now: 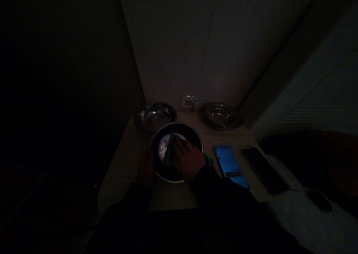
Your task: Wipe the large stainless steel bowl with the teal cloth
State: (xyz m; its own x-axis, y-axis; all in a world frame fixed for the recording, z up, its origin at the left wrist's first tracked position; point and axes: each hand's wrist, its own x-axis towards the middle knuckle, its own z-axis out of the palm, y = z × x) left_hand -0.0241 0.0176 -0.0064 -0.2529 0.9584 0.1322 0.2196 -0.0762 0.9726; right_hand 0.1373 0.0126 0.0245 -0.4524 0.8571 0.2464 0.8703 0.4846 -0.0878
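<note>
A round metal bowl [176,179] stands near the middle of the small table. My left hand [145,166] is at its left side, closed against the rim, with the fingers largely lost in shadow. My right hand [188,159] reaches into the bowl from the right, its bent fingers pressing a dark greenish cloth [169,151] against the inner surface. Another bit of that cloth shows beside the right wrist. Behind to the left sits a shallow metal bowl [154,121], close against the middle one. At the back right is a stack of metal bowls [222,117].
A phone with a lit blue screen [231,166] and a dark phone [267,172] lie on the wooden table [120,172] at the right. The wall behind carries a socket [192,101]. A dark oval object [319,201] rests on pale fabric at the lower right. The room is very dim.
</note>
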